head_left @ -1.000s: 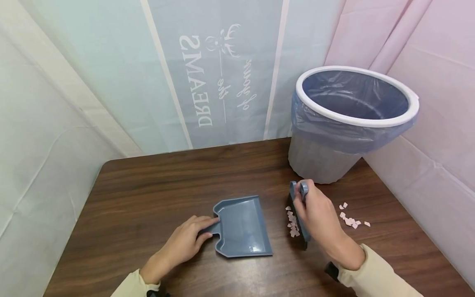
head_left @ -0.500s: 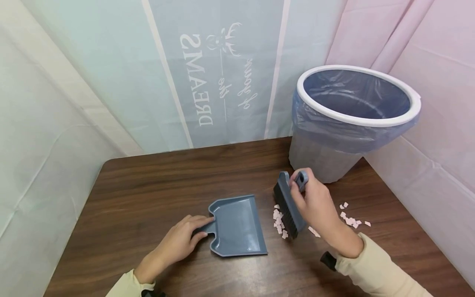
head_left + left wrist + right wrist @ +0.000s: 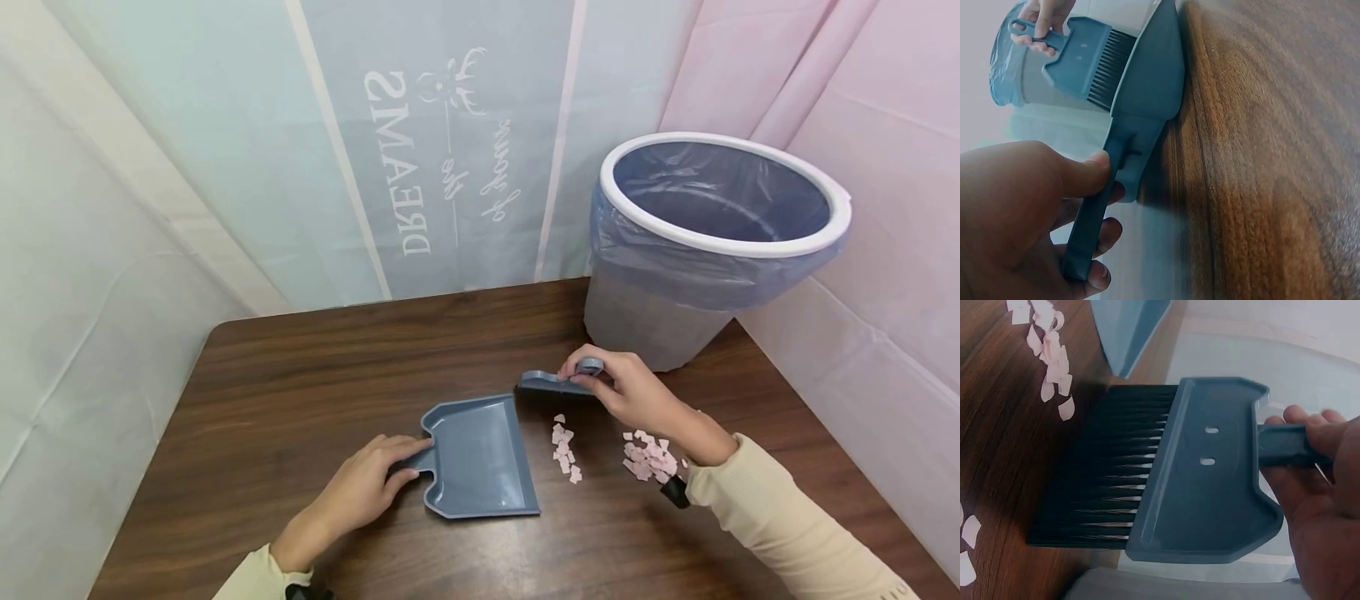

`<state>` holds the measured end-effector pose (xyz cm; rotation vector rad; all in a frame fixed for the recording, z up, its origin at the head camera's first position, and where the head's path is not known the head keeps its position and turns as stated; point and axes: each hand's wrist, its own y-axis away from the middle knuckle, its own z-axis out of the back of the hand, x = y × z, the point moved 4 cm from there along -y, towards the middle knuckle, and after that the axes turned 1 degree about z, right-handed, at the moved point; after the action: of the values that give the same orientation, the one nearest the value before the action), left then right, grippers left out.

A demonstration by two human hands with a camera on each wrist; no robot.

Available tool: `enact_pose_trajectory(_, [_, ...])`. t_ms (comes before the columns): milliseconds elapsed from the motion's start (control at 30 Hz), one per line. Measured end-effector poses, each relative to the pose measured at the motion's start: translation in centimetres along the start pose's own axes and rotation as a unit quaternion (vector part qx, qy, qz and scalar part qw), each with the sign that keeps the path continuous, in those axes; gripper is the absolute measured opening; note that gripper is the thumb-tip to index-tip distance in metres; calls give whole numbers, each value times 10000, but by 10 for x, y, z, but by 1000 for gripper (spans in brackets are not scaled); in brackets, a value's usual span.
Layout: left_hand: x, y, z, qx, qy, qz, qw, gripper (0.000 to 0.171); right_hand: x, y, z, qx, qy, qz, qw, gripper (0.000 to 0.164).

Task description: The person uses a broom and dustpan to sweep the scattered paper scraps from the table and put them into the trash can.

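Grey, white-rimmed bin [image 3: 637, 325] lined with bluish plastic [image 3: 675, 279], on the brown bench [image 3: 337, 358] at far right; behind, pale sheeting [image 3: 247, 125] with white lettering [image 3: 395, 162].

The head view looks forward and down from above the near side of the dustpan [image 3: 480, 458], far enough back to take in all of it and the bin [image 3: 645, 325] beyond. The left wrist view sits close behind the dustpan's handle [image 3: 1092, 219], turned sideways, facing past it toward the brush [image 3: 1082, 59]. The right wrist view, also sideways, looks from the dustpan's open-edge side, very near the brush. Both wrist views share the brush and part of the dustpan.
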<state>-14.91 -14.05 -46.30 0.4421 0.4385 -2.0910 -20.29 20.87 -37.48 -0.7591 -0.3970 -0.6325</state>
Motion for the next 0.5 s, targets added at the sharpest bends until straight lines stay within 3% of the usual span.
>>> enact_pose_trajectory(500, [0,0,0,-91,4,-68,9999,44,10,7,1,743,-874,140,9933,32])
